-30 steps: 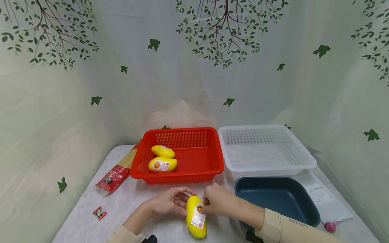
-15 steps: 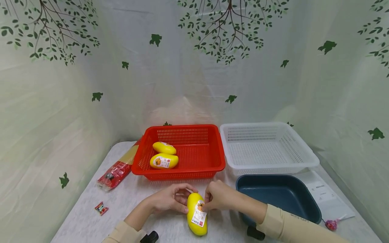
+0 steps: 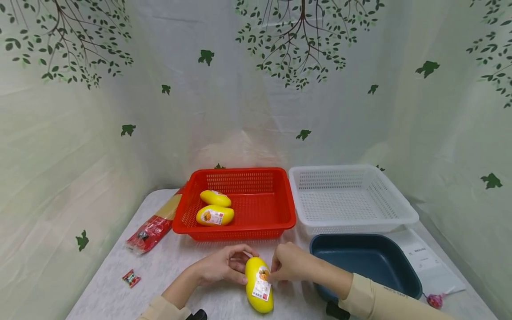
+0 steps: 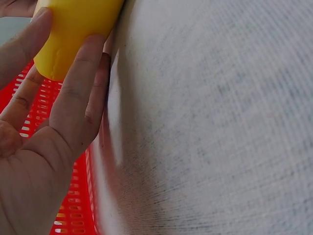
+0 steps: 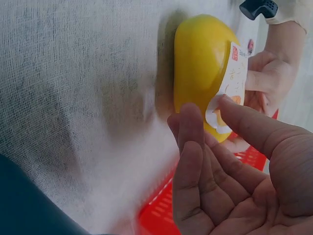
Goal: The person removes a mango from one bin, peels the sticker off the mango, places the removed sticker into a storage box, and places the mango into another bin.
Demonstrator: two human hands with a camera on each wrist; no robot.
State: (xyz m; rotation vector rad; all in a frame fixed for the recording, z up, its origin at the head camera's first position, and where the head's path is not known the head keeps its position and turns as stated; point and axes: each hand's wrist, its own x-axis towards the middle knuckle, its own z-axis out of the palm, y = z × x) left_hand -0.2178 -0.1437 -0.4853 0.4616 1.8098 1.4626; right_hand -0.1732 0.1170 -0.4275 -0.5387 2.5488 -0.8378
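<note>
Nearby, the yellow fruit (image 5: 203, 68) lies on the table (image 3: 224, 300), the left hand (image 3: 225, 266) clasping its far end between thumb and fingers while the right hand (image 3: 290, 263) sets its thumb on the edge of a printed label (image 3: 262, 285), the other fingers lightly bent and apart from that thumb. Since the label lies on the fruit's upper face, this one looks nearly done, with perhaps only that edge left to smooth; farther off, two labelled fruits (image 3: 214, 216) in the red basket (image 3: 262, 202) appear finished.
</note>
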